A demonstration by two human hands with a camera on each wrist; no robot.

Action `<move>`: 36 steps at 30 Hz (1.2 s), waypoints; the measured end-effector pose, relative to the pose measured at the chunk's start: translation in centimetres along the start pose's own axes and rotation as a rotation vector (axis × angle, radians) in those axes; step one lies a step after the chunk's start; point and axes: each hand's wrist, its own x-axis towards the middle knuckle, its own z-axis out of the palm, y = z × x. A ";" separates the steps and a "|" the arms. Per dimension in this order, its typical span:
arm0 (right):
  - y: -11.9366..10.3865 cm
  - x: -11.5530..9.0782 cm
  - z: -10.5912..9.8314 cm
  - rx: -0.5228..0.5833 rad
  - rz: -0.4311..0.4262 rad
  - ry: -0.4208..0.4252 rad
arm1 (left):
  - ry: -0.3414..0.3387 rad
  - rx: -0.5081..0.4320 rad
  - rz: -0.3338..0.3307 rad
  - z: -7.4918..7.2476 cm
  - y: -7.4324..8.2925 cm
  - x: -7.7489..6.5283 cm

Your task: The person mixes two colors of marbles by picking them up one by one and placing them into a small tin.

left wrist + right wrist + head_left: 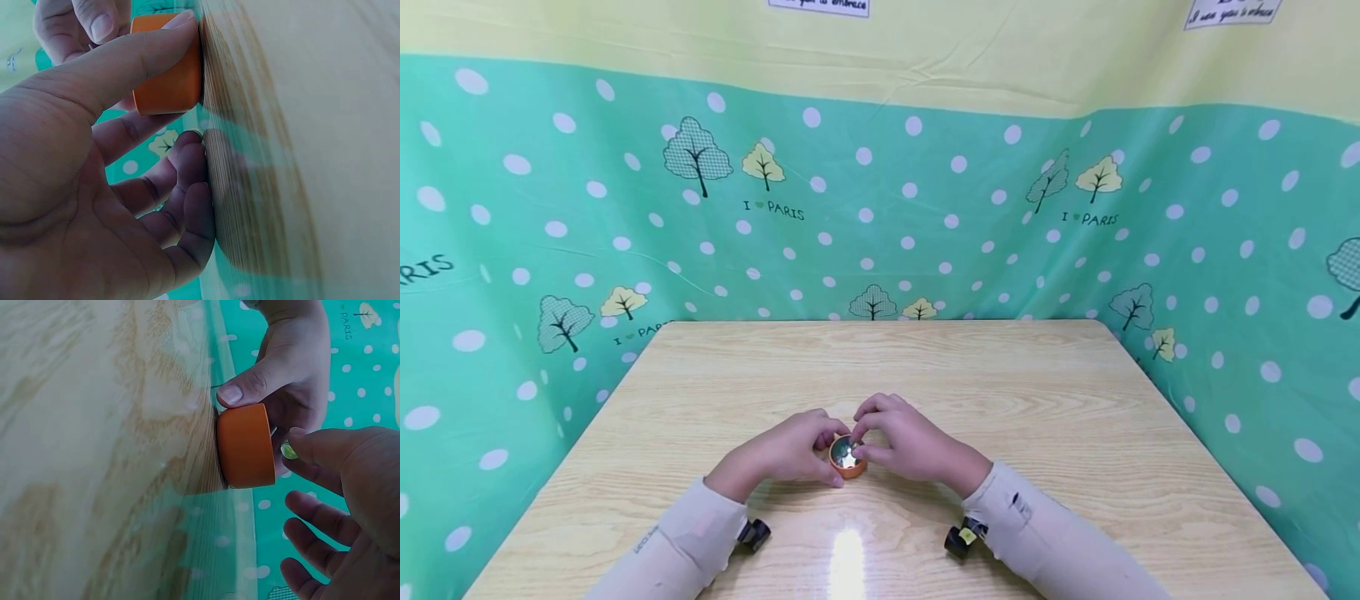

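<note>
Orange, shiny-topped round container (845, 458) upright, gripped from its left by nearer left hand (797, 448); small yellow-green piece (288, 450) pinched in right hand (908, 439), just above container.

A squat round orange object (246, 447) (mirror-like top (842, 451) up) stands on the table (880, 362), a small shiny piece (289, 450) above it

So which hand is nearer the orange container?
Left: the left hand grips the orange container by its side. The right hand is over its top, pinching a small shiny piece.
</note>
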 end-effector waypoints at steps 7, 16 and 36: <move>-0.1 0.0 0.1 0.016 0.009 -0.014 | 0.000 -0.002 0.007 0.0 -0.1 0.0; -0.1 0.0 0.2 0.023 -0.008 -0.015 | 0.002 -0.011 0.021 0.0 -0.1 -0.1; -0.5 -0.2 -0.4 0.037 0.017 -0.026 | 0.004 -0.037 0.024 -0.1 0.0 -0.2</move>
